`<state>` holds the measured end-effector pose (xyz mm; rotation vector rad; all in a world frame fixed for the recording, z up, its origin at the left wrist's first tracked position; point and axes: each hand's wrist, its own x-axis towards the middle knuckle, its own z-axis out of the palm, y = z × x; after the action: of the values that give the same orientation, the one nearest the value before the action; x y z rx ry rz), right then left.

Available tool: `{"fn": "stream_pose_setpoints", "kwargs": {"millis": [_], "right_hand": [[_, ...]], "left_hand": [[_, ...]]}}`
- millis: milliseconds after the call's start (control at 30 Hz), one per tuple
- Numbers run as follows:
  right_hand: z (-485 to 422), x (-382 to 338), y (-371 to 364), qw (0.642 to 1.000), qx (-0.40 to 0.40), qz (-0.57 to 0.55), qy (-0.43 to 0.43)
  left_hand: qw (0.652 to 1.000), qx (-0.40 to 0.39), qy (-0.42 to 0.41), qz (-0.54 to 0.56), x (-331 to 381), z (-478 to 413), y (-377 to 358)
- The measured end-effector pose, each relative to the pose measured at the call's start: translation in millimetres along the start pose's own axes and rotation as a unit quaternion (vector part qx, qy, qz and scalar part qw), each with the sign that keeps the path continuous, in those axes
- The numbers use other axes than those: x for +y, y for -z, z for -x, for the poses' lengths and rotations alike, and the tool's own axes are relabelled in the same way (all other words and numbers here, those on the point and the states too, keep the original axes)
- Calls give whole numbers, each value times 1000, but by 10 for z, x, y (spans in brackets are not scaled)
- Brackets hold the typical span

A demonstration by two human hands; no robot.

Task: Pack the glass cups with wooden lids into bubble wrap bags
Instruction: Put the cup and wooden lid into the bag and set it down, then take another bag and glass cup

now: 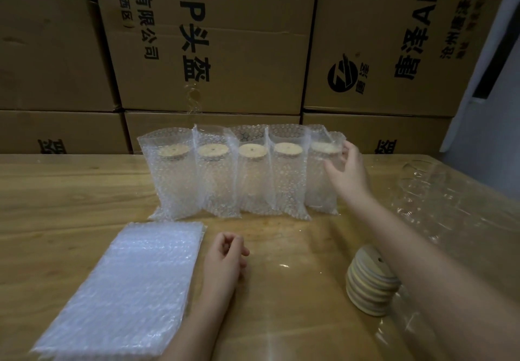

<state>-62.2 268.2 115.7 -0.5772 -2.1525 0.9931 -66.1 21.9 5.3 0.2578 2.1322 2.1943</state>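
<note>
Several bubble wrap bags stand upright in a row on the wooden table (pixel 56 191), each holding a glass cup with a round wooden lid. My right hand (pixel 347 172) reaches to the rightmost bagged cup (pixel 319 180), fingers spread and touching the bag's upper right edge; whether it grips is unclear. My left hand (pixel 225 256) rests on the table in front of the row, fingers loosely curled, holding nothing. A flat stack of empty bubble wrap bags (pixel 123 284) lies at the front left. A stack of wooden lids (pixel 371 281) in clear wrap sits under my right forearm.
Clear plastic packaging with glassware (pixel 439 200) lies at the right side of the table. Large printed cardboard boxes (pixel 213 51) are stacked like a wall right behind the table's far edge.
</note>
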Motion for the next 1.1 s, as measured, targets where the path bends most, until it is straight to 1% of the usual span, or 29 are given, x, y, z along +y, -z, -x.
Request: {"fn": "stream_pose_setpoints", "kwargs": {"millis": [33, 167, 200, 267, 300, 333, 367, 400, 433, 467, 500, 533, 567, 600, 700, 833, 900, 933, 1000, 1033, 1100], "right_hand": [[142, -10, 37, 1000, -17, -13, 12], [704, -37, 186, 986, -160, -12, 35], [801, -52, 227, 984, -170, -12, 44], [901, -101, 324, 985, -156, 18, 67], [909, -123, 380, 985, -143, 69, 73], [895, -140, 440, 978, -129, 149, 69], [865, -150, 495, 959, -113, 254, 54], [826, -151, 545, 922, -100, 372, 30], [782, -152, 582, 876, -95, 474, -7], [744, -153, 610, 834, -97, 541, -50], [712, -151, 630, 803, -104, 580, -88], [676, -149, 646, 784, -114, 599, -112], [641, -150, 660, 775, -123, 608, -121], [603, -151, 674, 775, -125, 608, -116], [539, -160, 674, 814, -100, 566, -80], [618, -197, 597, 848, -91, 521, -32], [670, -222, 595, 881, -75, 466, 16], [701, -251, 591, 907, -57, 414, 52], [786, -323, 555, 955, -18, 261, 139], [839, -370, 530, 968, -11, 174, 178], [971, -448, 441, 975, -49, 21, 216]], "left_hand": [[1000, 1, -4, -1, 0, -2, 0], [1000, 0, -13, -11, -7, -2, 9], [1000, 0, -14, -14, -10, -4, 14], [1000, 2, -14, -21, -20, -9, 15], [1000, 3, -14, -22, -21, -12, 15], [1000, 2, -15, -24, -20, -13, 10], [1000, 0, -16, -26, -20, -16, 9], [999, -2, -17, -31, -18, -15, 9], [999, -3, -19, -34, -16, -16, 12], [999, -4, -21, -35, -12, -16, 15], [999, -4, -22, -35, -9, -14, 17], [999, -3, -21, -35, -7, -14, 18], [999, -3, -19, -35, -5, -13, 17], [999, -2, -18, -36, -2, -10, 19], [999, -6, -18, -34, 5, 0, 11], [999, -10, -19, -29, 19, 2, 7], [999, -13, -20, -29, 17, 5, 10], [999, -15, -19, -27, 14, 7, 12], [1000, -17, -9, 1, 26, 1, 4], [1000, -19, -4, 18, 45, -9, -6], [998, -31, 9, 51, 98, -34, -24]]}}
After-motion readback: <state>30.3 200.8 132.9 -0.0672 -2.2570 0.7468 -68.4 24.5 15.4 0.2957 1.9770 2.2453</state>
